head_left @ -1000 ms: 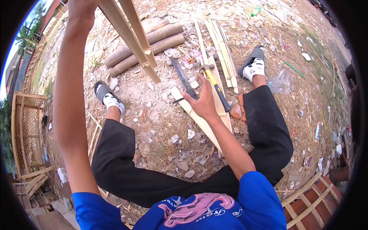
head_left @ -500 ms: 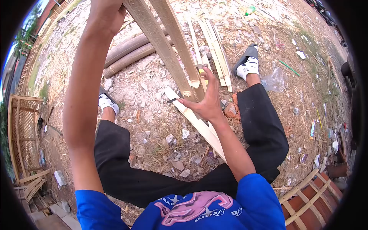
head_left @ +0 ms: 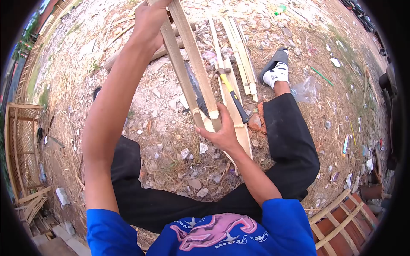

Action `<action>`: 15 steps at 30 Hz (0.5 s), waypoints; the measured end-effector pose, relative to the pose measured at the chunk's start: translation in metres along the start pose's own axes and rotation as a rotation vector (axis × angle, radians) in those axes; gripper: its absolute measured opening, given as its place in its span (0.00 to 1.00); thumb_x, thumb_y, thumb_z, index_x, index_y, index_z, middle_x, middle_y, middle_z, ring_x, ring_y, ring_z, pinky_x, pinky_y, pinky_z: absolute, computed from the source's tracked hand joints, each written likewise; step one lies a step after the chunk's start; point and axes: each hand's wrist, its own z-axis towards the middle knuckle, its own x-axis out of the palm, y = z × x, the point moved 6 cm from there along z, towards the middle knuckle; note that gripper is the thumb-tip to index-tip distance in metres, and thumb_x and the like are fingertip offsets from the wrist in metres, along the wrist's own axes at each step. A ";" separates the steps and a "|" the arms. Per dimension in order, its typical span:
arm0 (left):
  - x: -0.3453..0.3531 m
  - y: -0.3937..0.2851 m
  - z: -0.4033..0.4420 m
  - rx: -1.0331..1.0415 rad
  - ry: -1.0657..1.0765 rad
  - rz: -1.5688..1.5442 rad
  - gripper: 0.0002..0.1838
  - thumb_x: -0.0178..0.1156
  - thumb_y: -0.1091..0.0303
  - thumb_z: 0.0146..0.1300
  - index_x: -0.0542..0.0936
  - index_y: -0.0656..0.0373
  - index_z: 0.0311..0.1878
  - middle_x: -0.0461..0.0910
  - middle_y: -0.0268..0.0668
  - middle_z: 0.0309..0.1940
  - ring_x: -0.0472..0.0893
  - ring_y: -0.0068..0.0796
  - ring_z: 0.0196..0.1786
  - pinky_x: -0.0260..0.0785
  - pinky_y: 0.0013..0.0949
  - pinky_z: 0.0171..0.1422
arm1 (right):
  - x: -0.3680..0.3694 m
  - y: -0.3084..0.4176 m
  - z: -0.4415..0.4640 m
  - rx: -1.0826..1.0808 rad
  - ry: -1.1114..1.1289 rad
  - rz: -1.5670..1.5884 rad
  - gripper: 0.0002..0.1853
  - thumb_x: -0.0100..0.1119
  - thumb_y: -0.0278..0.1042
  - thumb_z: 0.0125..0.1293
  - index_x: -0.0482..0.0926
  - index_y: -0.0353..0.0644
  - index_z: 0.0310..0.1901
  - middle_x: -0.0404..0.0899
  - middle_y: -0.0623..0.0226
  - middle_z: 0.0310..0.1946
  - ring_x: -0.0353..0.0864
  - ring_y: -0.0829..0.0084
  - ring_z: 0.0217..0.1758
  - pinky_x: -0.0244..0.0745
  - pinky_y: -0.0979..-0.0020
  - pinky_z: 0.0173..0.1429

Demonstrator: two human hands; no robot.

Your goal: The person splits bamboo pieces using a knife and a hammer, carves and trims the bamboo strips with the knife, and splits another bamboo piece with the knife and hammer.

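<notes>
Two long bamboo slats slant side by side in front of me. My left hand is closed round them near the top of the view, and their upper ends run out of the picture. Lower down, my right hand grips the slats' near ends, thumb on one side and fingers on the other. Just beyond that hand a hammer with a yellow and black handle rests on a pale split bamboo piece. Behind the slats shows a long dark object, partly hidden, whose kind I cannot make out.
More pale bamboo strips lie beyond the hammer, left of my sandalled foot. A round pole lies behind the slats. Brick pieces and stones litter the ground. Lattice frames stand at left and lower right.
My left hand has moved right and into fuller view. My right hand, loosely spread before, now wraps the slats' lower ends, which have come nearer me. The hammer is more exposed.
</notes>
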 end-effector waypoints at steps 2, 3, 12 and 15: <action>0.005 0.003 -0.003 -0.062 0.044 -0.023 0.18 0.60 0.57 0.70 0.71 0.58 0.52 0.72 0.45 0.43 0.82 0.45 0.37 0.84 0.56 0.37 | -0.004 0.025 0.004 -0.181 -0.148 -0.353 0.41 0.77 0.35 0.50 0.62 0.37 0.63 0.75 0.60 0.49 0.76 0.67 0.52 0.71 0.65 0.60; 0.006 0.003 -0.001 -0.026 0.088 -0.002 0.17 0.60 0.56 0.70 0.71 0.58 0.52 0.72 0.45 0.42 0.82 0.45 0.37 0.84 0.56 0.36 | -0.003 0.013 0.008 -0.129 -0.139 -0.382 0.45 0.80 0.39 0.47 0.62 0.38 0.64 0.74 0.59 0.51 0.73 0.64 0.59 0.67 0.62 0.65; -0.001 -0.011 0.020 0.162 0.093 0.033 0.16 0.60 0.58 0.71 0.71 0.60 0.51 0.74 0.39 0.40 0.81 0.40 0.39 0.84 0.48 0.41 | 0.027 -0.035 0.011 0.254 0.203 0.267 0.40 0.78 0.38 0.51 0.69 0.33 0.63 0.80 0.54 0.53 0.77 0.70 0.59 0.70 0.67 0.64; -0.005 -0.008 0.017 0.323 0.146 -0.054 0.20 0.63 0.58 0.68 0.73 0.62 0.55 0.77 0.39 0.42 0.81 0.30 0.40 0.81 0.33 0.40 | 0.020 -0.037 0.006 0.190 0.160 0.189 0.38 0.75 0.36 0.52 0.68 0.30 0.63 0.80 0.53 0.52 0.79 0.68 0.57 0.70 0.68 0.63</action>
